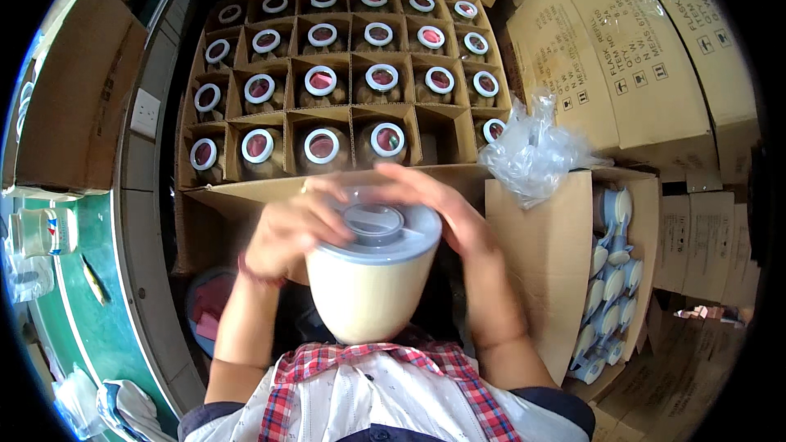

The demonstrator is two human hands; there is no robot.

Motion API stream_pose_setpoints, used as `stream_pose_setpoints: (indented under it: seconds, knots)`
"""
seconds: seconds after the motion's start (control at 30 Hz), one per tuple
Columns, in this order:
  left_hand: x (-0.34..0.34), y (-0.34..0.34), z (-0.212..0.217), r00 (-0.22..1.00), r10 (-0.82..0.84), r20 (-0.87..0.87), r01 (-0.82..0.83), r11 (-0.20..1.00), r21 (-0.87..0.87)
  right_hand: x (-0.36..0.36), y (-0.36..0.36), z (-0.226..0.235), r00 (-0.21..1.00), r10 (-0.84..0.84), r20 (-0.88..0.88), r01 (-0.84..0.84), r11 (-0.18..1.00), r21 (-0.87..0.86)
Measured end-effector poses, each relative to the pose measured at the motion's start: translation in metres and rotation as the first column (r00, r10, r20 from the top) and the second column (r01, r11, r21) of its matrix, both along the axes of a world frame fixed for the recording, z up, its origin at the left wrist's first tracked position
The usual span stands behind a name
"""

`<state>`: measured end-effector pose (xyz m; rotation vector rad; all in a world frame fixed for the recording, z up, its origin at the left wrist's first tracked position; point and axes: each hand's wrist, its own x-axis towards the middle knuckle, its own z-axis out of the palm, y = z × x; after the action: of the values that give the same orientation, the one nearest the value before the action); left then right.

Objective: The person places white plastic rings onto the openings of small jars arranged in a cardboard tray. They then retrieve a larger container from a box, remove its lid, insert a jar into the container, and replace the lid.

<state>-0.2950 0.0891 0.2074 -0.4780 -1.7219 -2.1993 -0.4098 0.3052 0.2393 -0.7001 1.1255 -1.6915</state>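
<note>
A big divided carton point(246, 188) fills the upper middle, its cells holding brown flasks point(321, 146) that stand upright with white rings around their mouths; 1 cell in the front row, second from the right, is bare. Stacked cartons point(647, 57) rise at the right. Lower right, an open box point(540, 262) holds grey-blue lids point(610, 286) packed in a row, and a crumpled plastic bag point(532, 151) sits on its top edge. A green bench point(82, 319) runs down the left.

At the centre, close to the person's chest, is a cream flask point(368, 290), upright, capped by a grey lid point(375, 225). The left hand point(286, 233) wraps over the lid's left rim, fingers curled and pressed on it. The right hand point(446, 213) arches over the right rim, fingers spread along the top edge. Both hands touch the lid; the flask's body hangs free below them.
</note>
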Motion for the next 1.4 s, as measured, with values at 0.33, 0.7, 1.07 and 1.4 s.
stream_pose_setpoints:
  seconds: [0.33,0.7,1.07,1.4]
  knots:
    - [0.001,0.013,0.048,0.999,0.007,0.033,0.004,0.951,-0.310,-0.027,-0.016,-0.036,0.969,0.108,0.222,-0.090,0.992,-0.090]
    - [0.029,0.047,-0.012,0.808,-0.432,0.400,0.106,0.775,0.624,0.030,-0.003,0.109,0.566,0.319,-0.760,-0.172,0.948,0.269]
    - [0.073,0.082,0.020,0.832,0.278,0.480,-0.201,0.958,-0.205,0.094,0.065,0.128,0.212,0.362,-0.908,0.256,0.876,0.409]
    - [0.081,0.046,0.030,0.738,0.596,0.317,-0.120,0.578,-0.807,0.012,0.080,0.063,0.401,0.211,-0.892,0.396,0.838,0.376]
